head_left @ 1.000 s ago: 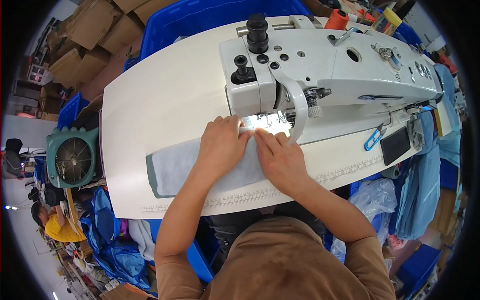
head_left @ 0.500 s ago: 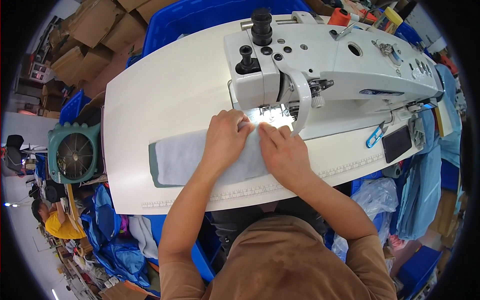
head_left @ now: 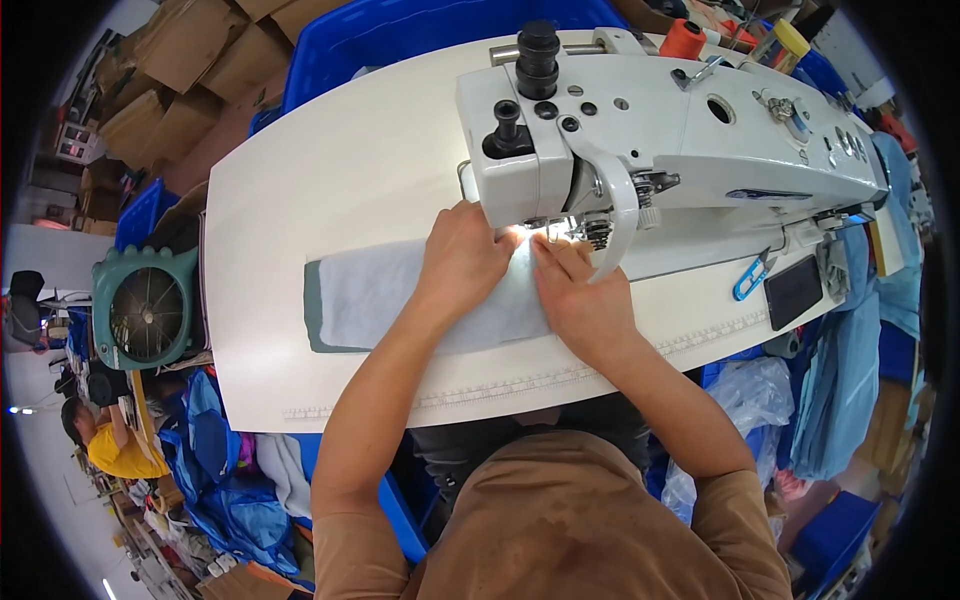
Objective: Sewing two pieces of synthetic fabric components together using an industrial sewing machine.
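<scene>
A white sewing machine (head_left: 670, 140) with a lit needle area (head_left: 550, 225) stands on a pale table (head_left: 270, 200). A light grey fabric piece (head_left: 375, 295) with a grey-green layer (head_left: 313, 310) along its left end lies under both hands. My left hand (head_left: 462, 258) is closed on the fabric's far edge, just left of the presser foot. Beside it, right of the needle area, my right hand (head_left: 585, 305) has its fingers together, gripping the fabric close to the foot. The fingertips are partly hidden in the glare.
Blue scissors (head_left: 750, 280) and a black phone (head_left: 793, 290) lie right of the machine. A printed ruler (head_left: 500, 383) follows the table's front edge. A green fan (head_left: 150, 310) is at left; behind it a co-worker in yellow (head_left: 125, 450) works. Blue bins (head_left: 350, 40) surround the table.
Both hands and the fabric have shifted toward the back and slightly right, closer under the machine's head. The fabric's left end has moved farther from the front edge.
</scene>
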A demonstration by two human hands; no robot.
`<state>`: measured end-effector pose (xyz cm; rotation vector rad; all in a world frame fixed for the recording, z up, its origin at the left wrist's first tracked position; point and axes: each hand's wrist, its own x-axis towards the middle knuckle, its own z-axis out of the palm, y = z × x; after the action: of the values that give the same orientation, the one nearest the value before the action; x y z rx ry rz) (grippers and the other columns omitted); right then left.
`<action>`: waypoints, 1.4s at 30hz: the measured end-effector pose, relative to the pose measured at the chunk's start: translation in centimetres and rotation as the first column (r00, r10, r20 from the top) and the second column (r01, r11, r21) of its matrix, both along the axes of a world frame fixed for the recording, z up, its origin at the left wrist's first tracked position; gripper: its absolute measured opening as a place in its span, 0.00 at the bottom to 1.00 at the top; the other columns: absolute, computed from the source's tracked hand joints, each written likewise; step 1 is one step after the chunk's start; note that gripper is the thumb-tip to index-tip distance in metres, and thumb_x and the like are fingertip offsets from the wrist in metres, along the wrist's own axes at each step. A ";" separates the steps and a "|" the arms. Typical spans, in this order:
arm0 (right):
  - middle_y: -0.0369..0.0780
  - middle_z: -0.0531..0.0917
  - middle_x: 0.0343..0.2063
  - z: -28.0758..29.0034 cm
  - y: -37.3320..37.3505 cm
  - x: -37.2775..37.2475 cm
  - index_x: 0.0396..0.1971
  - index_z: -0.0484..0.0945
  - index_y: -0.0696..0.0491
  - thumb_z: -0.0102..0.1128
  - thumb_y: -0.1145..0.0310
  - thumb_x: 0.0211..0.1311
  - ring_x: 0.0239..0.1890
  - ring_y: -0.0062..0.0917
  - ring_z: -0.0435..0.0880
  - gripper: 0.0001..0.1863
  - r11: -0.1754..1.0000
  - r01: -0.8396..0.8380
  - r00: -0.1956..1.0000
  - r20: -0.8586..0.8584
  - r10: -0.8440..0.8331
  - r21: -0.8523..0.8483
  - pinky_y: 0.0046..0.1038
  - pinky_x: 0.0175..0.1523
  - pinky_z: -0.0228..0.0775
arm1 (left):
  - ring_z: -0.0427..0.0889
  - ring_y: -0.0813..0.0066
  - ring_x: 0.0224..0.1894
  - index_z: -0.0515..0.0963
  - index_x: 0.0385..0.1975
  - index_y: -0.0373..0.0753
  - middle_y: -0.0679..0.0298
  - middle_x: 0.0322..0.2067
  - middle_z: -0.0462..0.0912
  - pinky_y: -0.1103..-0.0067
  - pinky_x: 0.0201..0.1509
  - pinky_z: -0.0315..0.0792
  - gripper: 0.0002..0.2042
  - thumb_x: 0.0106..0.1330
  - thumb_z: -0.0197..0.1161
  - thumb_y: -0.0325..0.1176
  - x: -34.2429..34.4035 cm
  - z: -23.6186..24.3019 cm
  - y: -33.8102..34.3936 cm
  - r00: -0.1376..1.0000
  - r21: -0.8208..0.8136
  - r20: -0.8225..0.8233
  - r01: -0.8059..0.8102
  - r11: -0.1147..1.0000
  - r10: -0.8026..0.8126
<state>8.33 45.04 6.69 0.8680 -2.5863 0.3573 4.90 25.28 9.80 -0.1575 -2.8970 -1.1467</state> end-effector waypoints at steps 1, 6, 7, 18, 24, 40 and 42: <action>0.35 0.90 0.52 0.1 0.0 -0.1 0.53 0.90 0.56 0.73 0.73 0.63 0.43 0.29 0.88 0.18 1.000 0.000 1.000 -0.012 0.000 -0.005 0.33 0.45 0.86 | 0.88 0.39 0.41 0.87 0.42 0.28 0.40 0.38 0.88 0.53 0.49 0.81 0.12 0.64 0.72 0.30 -0.1 0.2 0.0 1.000 0.008 0.010 -0.006 1.000 0.006; 0.35 0.89 0.52 -0.2 0.0 -0.1 0.55 0.89 0.56 0.73 0.72 0.65 0.45 0.31 0.88 0.18 1.000 -0.002 1.000 0.026 0.002 -0.003 0.34 0.45 0.86 | 0.88 0.40 0.42 0.87 0.43 0.29 0.42 0.38 0.88 0.53 0.50 0.82 0.12 0.65 0.72 0.31 -0.2 0.1 -0.1 0.998 -0.023 0.058 -0.019 1.000 0.021; 0.36 0.89 0.53 -0.3 0.0 -0.1 0.56 0.88 0.55 0.72 0.72 0.65 0.45 0.31 0.89 0.19 1.000 0.001 0.999 0.037 -0.001 0.003 0.35 0.46 0.86 | 0.88 0.40 0.42 0.87 0.43 0.29 0.42 0.38 0.89 0.53 0.50 0.82 0.12 0.65 0.72 0.31 -0.2 0.1 -0.2 0.999 -0.017 0.049 -0.017 1.000 0.017; 0.46 0.88 0.44 -0.7 0.2 -0.1 0.58 0.85 0.57 0.68 0.67 0.71 0.51 0.48 0.88 0.19 0.998 -0.008 0.998 0.060 0.012 -0.069 0.44 0.51 0.80 | 0.89 0.40 0.41 0.87 0.42 0.29 0.41 0.39 0.89 0.54 0.48 0.82 0.13 0.65 0.73 0.34 -0.3 -0.1 -0.2 0.998 -0.038 0.057 -0.021 0.999 0.023; 0.47 0.89 0.33 -0.6 0.0 -0.3 0.52 0.87 0.61 0.66 0.66 0.69 0.48 0.54 0.85 0.17 0.989 -0.026 0.993 0.108 0.042 -0.146 0.45 0.50 0.76 | 0.90 0.40 0.42 0.87 0.41 0.28 0.40 0.39 0.89 0.55 0.48 0.83 0.13 0.64 0.74 0.33 -0.3 -0.7 -0.5 0.999 -0.029 0.030 -0.033 0.999 0.034; 0.49 0.89 0.39 -0.4 0.1 -0.2 0.50 0.86 0.62 0.68 0.65 0.71 0.49 0.56 0.87 0.17 0.975 0.001 0.986 0.163 0.036 -0.220 0.48 0.50 0.79 | 0.89 0.41 0.44 0.87 0.43 0.29 0.42 0.39 0.88 0.55 0.49 0.82 0.13 0.66 0.75 0.33 -0.6 -1.0 -0.9 0.999 -0.005 0.042 -0.025 1.000 0.025; 0.49 0.89 0.39 -0.8 0.3 -0.2 0.50 0.86 0.62 0.68 0.65 0.71 0.50 0.56 0.87 0.17 0.982 0.021 0.986 0.167 0.011 -0.190 0.48 0.50 0.79 | 0.89 0.41 0.44 0.87 0.43 0.29 0.42 0.39 0.88 0.55 0.49 0.82 0.13 0.66 0.75 0.33 -0.8 -0.9 -0.8 0.999 -0.011 0.034 -0.015 1.000 0.016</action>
<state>8.10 45.30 5.85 0.7934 -2.6491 0.6929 4.15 24.52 8.89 -0.1161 -2.9291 -1.1435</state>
